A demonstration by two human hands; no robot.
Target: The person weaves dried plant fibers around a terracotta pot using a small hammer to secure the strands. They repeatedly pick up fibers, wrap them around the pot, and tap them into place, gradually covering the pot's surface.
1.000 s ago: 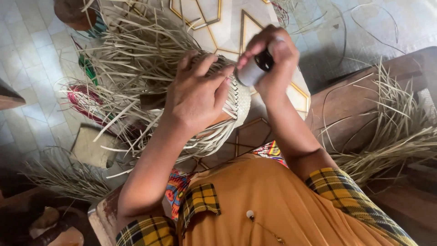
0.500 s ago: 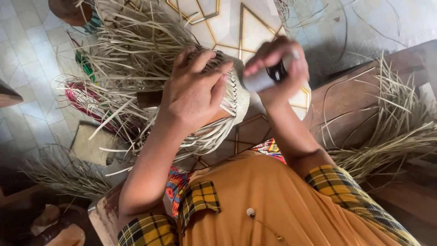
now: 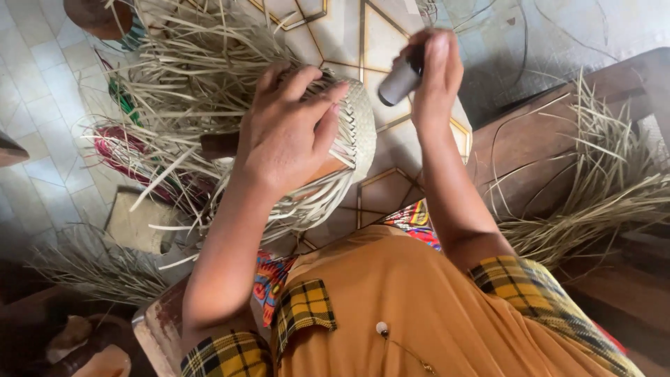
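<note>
1. Tiled floor (image 3: pixel 42 105) spread beneath everything, pale squares left of the woven piece, patterned panels with gold lines beyond it.
2. Wooden bench (image 3: pixel 530 146) right of the woven piece, carrying a heap of loose dry strips (image 3: pixel 600 202).
3. Half-woven straw piece (image 3: pixel 352 129) at centre, rounded woven end turned right, unwoven strands (image 3: pixel 188 77) fanning out to its left and below.
4. Second, smaller bundle of dry strips (image 3: pixel 91 269) lying low and left of the woven piece.
5. Left hand (image 3: pixel 289 136) pressed flat on top of the woven piece, fingers spread and curled over its rounded end, gripping it.
6. Right hand (image 3: pixel 436 73) raised just right of the woven piece, apart from it, fingers closed around a small dark cylinder (image 3: pixel 399 80).
7. Dark cylinder tilted, lower end pointing toward the woven piece, not touching.
</note>
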